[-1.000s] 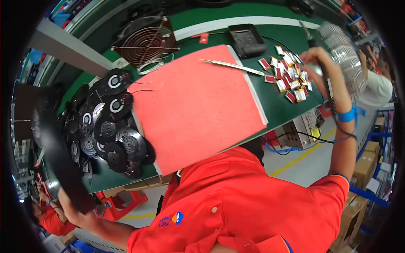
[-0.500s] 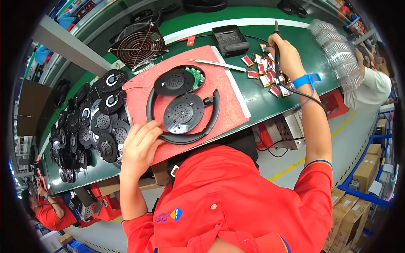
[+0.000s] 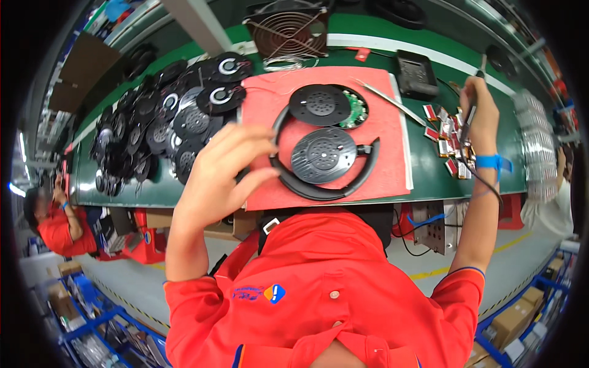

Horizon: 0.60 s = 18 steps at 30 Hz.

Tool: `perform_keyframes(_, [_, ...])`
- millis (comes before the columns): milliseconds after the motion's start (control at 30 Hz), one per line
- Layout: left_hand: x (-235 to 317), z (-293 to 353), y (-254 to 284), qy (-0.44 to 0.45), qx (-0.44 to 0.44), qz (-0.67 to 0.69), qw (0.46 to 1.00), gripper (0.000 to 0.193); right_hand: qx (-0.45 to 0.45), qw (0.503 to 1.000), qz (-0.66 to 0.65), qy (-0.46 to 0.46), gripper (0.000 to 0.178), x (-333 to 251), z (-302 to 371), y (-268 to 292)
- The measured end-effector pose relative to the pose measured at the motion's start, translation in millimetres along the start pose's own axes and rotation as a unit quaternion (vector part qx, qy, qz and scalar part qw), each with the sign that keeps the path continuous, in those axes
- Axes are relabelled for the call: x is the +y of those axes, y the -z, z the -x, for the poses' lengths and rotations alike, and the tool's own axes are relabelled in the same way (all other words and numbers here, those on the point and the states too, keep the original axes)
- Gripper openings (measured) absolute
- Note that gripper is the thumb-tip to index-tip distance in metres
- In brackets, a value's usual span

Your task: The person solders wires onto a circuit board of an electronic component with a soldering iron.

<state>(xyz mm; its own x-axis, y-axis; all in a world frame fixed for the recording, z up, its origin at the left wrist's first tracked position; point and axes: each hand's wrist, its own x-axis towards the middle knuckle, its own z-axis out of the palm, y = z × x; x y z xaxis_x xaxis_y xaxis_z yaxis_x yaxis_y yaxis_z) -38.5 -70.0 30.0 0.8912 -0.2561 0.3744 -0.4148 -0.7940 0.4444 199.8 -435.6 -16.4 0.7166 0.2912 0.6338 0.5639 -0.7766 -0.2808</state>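
A pair of black over-ear headphones lies on a pink-red mat (image 3: 257,193). Its headband (image 3: 319,195) curves toward me. One round perforated speaker plate (image 3: 321,105) sits askew over an ear cup, baring a green circuit board (image 3: 356,109). The other ear cup's plate (image 3: 323,155) lies below it. My left hand (image 3: 230,165) is open over the mat's left edge, thumb apart, fingertips close to the headband; I cannot tell whether they touch. In my right hand (image 3: 483,110), above the small batteries (image 3: 451,141), is a corded soldering iron (image 3: 470,118), tip pointing away.
Tweezers (image 3: 399,104) rest across the mat's right edge. Beyond stand a fan (image 3: 288,34) and a black tray (image 3: 417,73). Many speaker plates (image 3: 144,129) are heaped at left. Clear plastic trays (image 3: 534,144) stack at right. A person in red (image 3: 61,227) sits far left.
My left hand has come off the headband's near left side and spread its fingers. My right hand keeps the soldering iron. The whole view has turned, shifting the bench rightward.
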Motion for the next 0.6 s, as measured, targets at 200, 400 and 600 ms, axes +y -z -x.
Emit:
perform_keyframes(200, [-10, -60, -28, -0.091, 0.024, -0.008, 0.996, 0.035, -0.025, 0.974, -0.212, 0.075, 0.021, -107, 1, 13])
perform_keyframes(400, [-44, -81, -50, -0.062, -0.053, -0.033, 0.996, 0.051, -0.05, 0.947, -0.291, 0.126, 0.028, -149, 24, 6])
perform_keyframes(600, [-70, -107, -52, -0.1, -0.013, -0.047, 0.994, 0.052, -0.069, 0.94, -0.322, 0.091, 0.03, -148, 37, -3])
